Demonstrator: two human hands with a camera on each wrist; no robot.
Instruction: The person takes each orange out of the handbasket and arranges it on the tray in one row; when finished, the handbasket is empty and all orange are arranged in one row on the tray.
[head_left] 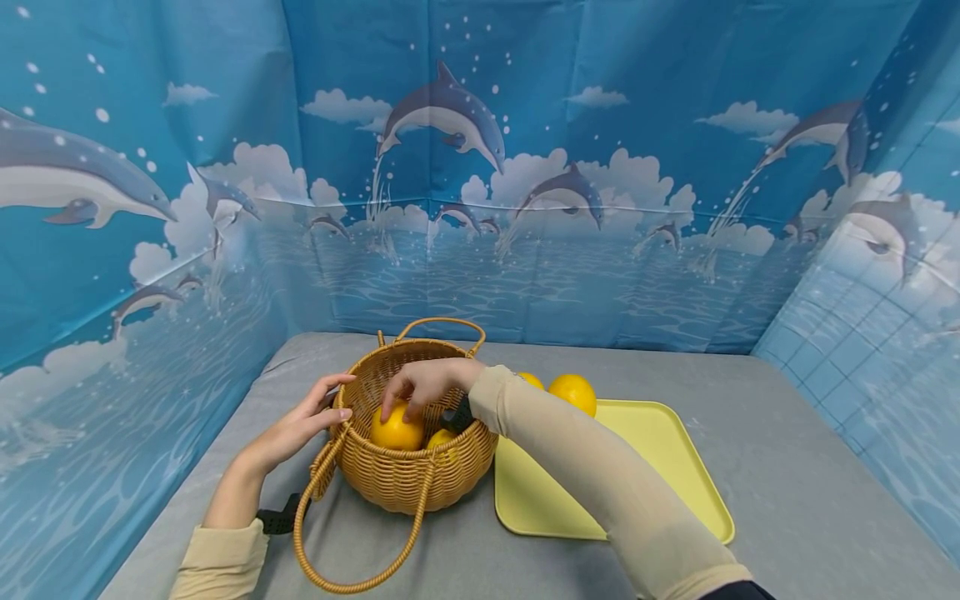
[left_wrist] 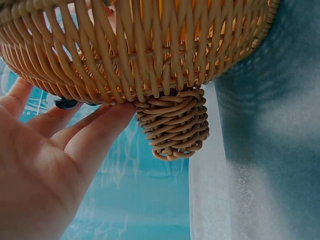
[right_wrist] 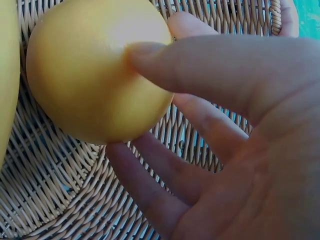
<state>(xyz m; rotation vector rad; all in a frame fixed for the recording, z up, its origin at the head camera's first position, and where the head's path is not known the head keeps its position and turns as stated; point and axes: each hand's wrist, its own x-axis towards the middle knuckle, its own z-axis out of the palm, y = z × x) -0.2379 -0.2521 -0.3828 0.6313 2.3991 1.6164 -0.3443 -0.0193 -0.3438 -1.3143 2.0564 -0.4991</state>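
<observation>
blue dolphin sheeting (head_left: 637,50) hung around a grey tabletop (head_left: 787,433), where a wicker basket (head_left: 375,479) stood just beside a yellow tray (head_left: 660,454), to its left. the left hand (head_left: 292,429) touched the basket's rim with its fingers fairly straight, not clenched; that light contact probably served to steady the weave while the other arm worked inside. the right hand (head_left: 427,383), reaching over the rim, was grasping an orange (head_left: 396,435) between thumb and spread fingers, a grip that likely suited a smooth ball with nothing to pinch. that orange was inside the basket, near its front wall; i could not tell whether it rested on the woven bottom. the near handle (head_left: 348,587) drooped outward and the far handle (head_left: 442,320) stood up behind, so neither crossed the mouth.

counted up, there were two hands, one basket, two handles and one tray. four round fruits showed: the grasped orange; a yellow fruit (head_left: 441,439) beside it in the basket, mostly hidden; a larger-looking fruit (head_left: 573,393) at the tray's far left corner; and a half-covered fruit (head_left: 531,380) next to that one, behind the right sleeve (head_left: 585,467). the sleeve also hid part of the tray, so more fruit could have been lying out of sight.
</observation>
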